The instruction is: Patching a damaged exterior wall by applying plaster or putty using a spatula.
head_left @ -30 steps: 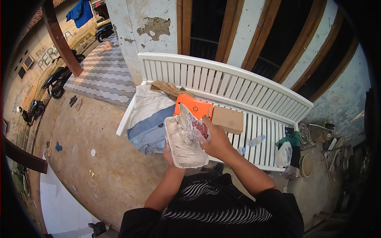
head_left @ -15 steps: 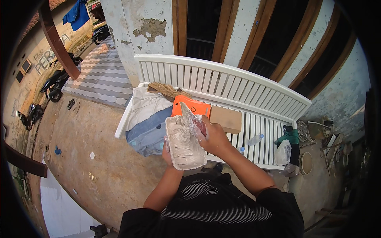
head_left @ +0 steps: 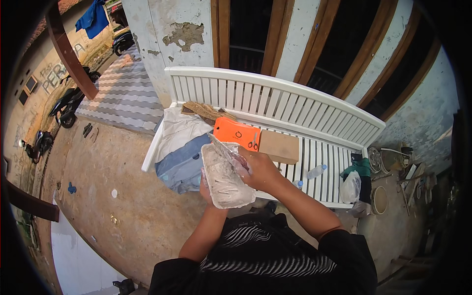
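Observation:
A rectangular tub (head_left: 236,203) coated with pale putty is held in front of my body. My left hand (head_left: 206,191) grips it from the left side and underneath; most of its fingers are hidden behind the tub. Wet-looking, ridged putty (head_left: 221,178) covers the inside. My right hand (head_left: 259,168) is closed around the handle of a putty knife (head_left: 224,150), whose smeared blade points up and left over the tub's far part. The blade lies low against the putty or rim; exact contact is hard to make out.
Behind the tub stands a white slatted bench (head_left: 275,105). On it lie grey-blue cloth (head_left: 182,160), an orange folder-like item (head_left: 231,129) with scissors (head_left: 253,144), a cardboard box (head_left: 279,146) and a plastic bottle (head_left: 316,171). A white board (head_left: 73,250) is at lower left.
The putty knife has dropped lower and tilted left toward the tub's far edge, my right hand moving slightly left with it. The scissors on the orange item now show.

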A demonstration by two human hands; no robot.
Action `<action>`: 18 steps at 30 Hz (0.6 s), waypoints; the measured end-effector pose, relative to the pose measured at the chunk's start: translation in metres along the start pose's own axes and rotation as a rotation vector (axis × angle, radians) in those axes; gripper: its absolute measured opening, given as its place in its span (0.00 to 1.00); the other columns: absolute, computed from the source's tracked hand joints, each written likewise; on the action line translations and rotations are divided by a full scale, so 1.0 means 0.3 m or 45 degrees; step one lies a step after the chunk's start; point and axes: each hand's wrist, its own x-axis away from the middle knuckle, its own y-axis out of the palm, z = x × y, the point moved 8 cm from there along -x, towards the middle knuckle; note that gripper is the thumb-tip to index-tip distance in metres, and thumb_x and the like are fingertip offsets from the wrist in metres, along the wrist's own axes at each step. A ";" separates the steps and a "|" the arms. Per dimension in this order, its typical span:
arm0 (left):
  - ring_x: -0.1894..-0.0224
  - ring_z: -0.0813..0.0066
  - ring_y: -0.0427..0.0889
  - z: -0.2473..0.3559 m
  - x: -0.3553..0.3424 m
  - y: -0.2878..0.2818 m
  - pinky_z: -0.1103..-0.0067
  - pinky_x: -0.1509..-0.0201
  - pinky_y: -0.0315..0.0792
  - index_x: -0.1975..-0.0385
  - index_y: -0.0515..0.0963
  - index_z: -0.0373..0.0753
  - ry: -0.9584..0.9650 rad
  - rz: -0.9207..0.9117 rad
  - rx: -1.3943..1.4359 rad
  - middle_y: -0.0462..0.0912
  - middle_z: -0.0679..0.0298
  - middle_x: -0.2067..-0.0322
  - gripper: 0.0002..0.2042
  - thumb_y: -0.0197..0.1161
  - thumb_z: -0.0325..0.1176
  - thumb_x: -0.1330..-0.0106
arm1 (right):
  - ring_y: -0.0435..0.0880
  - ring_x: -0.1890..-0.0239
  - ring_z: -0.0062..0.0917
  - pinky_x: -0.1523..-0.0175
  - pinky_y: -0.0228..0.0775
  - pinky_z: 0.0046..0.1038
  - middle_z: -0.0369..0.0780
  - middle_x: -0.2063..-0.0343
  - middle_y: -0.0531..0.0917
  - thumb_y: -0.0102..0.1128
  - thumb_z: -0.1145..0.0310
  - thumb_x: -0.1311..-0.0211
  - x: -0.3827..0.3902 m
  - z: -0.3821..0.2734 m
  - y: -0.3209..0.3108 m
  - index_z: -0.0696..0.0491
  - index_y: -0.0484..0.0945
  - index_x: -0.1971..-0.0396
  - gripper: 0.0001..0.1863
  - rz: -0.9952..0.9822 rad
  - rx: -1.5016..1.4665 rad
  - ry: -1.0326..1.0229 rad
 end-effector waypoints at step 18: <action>0.37 0.52 0.66 0.034 0.001 -0.052 0.56 0.33 0.60 0.32 0.56 0.40 0.063 0.225 -0.212 0.63 0.54 0.36 0.32 0.40 0.54 0.30 | 0.80 0.72 0.49 0.65 0.71 0.43 0.52 0.78 0.79 0.59 0.70 0.43 0.048 0.008 -0.018 0.63 0.68 0.52 0.21 0.013 -0.076 0.206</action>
